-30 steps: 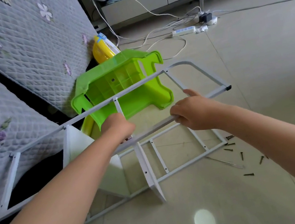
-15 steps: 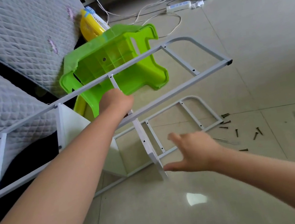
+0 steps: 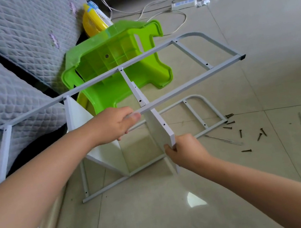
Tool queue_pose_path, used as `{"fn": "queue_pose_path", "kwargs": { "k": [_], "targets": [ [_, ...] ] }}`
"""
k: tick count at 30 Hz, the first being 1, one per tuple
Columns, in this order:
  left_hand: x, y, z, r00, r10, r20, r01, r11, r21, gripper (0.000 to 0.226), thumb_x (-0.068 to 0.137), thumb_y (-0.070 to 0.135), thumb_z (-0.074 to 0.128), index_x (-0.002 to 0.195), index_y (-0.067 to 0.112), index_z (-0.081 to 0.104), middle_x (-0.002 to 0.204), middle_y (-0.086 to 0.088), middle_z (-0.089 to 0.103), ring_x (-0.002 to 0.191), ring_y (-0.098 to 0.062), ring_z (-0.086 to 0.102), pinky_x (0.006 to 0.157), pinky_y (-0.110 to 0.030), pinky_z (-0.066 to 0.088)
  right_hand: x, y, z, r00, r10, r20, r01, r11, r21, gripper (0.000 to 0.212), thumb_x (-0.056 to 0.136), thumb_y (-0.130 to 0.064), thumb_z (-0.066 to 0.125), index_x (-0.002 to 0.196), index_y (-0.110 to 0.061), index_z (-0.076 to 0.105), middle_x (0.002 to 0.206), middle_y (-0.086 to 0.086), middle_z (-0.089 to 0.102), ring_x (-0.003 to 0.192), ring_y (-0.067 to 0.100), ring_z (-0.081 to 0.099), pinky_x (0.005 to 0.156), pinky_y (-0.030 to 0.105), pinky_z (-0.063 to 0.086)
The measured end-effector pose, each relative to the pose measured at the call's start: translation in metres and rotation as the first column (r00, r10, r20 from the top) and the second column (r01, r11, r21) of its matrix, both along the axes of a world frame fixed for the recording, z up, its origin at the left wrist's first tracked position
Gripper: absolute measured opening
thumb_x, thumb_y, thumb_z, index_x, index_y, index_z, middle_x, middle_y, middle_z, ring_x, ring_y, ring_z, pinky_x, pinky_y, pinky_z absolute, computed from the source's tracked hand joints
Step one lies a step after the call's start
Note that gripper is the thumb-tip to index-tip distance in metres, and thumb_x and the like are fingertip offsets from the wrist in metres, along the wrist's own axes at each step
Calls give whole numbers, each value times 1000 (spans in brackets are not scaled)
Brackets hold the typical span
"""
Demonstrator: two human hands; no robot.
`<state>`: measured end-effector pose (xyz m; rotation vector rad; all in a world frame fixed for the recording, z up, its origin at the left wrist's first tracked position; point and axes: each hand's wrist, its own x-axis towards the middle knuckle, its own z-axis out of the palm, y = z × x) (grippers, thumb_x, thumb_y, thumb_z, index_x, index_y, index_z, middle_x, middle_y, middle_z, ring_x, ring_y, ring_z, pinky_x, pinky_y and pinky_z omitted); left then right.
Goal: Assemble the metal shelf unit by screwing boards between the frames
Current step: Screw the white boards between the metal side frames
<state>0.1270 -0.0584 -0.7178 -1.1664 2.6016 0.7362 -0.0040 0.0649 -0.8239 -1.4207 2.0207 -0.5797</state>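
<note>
1. The right hand [image 3: 185,153], which hung open above the floor half a second ago, now pinches the near lower corner of the white board [image 3: 159,127], with its fingertips on the board's edge.
2. That board stands on edge between the two frames, over the near rail of the lower frame [image 3: 211,130], which lies flat on the tiled floor [image 3: 164,222].
3. The left hand [image 3: 116,123] is as before: its fingers are curled round the near rail of the upper frame [image 3: 187,88], just left of the board, and hold that frame above the floor.
4. A second white board [image 3: 77,114] stands further left between the frames.
5. Loose screws [image 3: 249,132] are scattered on the floor to the right of the lower frame's rounded end.
6. Beyond the frames, a green stool [image 3: 116,63] lies tipped on its side against the quilted cushions [image 3: 13,47].
</note>
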Motion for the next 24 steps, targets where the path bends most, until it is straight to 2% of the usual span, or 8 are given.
{"fn": "queue_pose_path", "kwargs": {
  "k": [2, 6, 9, 15, 18, 22, 24],
  "targets": [
    [10, 0, -5, 991, -87, 103, 102, 984, -147, 27, 96, 31, 43, 71, 19, 38, 64, 1, 45, 60, -20, 45, 58, -32, 31, -2, -1, -1, 1000, -12, -14, 12, 1000, -16, 46, 92, -19, 44, 53, -16, 22, 50, -1, 29, 46, 17, 28, 44, 27, 21],
    [7, 3, -9, 996, -92, 19, 93, 959, -268, 38, 97, 27, 43, 64, 23, 23, 59, 2, 35, 59, -22, 37, 56, -33, 20, -5, -16, 0, 999, -15, -50, 13, 999, -44, 44, 93, -21, 44, 55, -17, 22, 53, -2, 31, 64, 27, 38, 56, 26, 27],
    [-3, 4, -10, 993, -114, -31, 101, 953, -287, 39, 97, 26, 43, 63, 25, 22, 61, 4, 34, 67, -23, 39, 57, -32, 21, -8, -32, 1, 999, -43, -28, 42, 998, -46, 40, 91, -19, 44, 55, -17, 26, 55, 1, 36, 64, 27, 41, 57, 25, 29],
    [-15, 7, -15, 988, -154, 12, 152, 953, -263, 39, 97, 28, 43, 62, 24, 24, 61, 5, 34, 65, -22, 38, 56, -34, 18, -10, -41, -2, 997, -31, -65, 31, 1000, -3, 39, 92, -21, 43, 57, -16, 26, 62, 4, 44, 66, 26, 42, 54, 26, 27],
    [-15, 7, -14, 988, -141, -55, 126, 967, -224, 39, 96, 26, 46, 61, 23, 28, 61, 1, 41, 59, -21, 45, 57, -33, 29, -8, -44, 0, 998, -23, -66, 23, 1000, 0, 38, 93, -21, 42, 58, -14, 29, 58, 2, 39, 66, 26, 42, 45, 27, 24],
    [-15, 6, -14, 986, -123, -113, 99, 975, -201, 34, 94, 23, 49, 63, 18, 38, 74, -15, 59, 67, -29, 60, 67, -38, 43, -4, -49, -1, 999, -26, -36, 26, 1000, -3, 38, 93, -20, 42, 58, -14, 28, 57, 1, 36, 67, 25, 42, 43, 22, 23],
    [-14, 6, -14, 984, -85, -158, 60, 986, -154, 29, 93, 21, 51, 67, 10, 49, 69, -14, 61, 63, -26, 63, 66, -35, 45, -3, -50, -1, 999, -23, -28, 23, 1000, -3, 40, 94, -21, 41, 57, -16, 25, 56, -1, 34, 66, 25, 42, 43, 19, 22]
  ]
}}
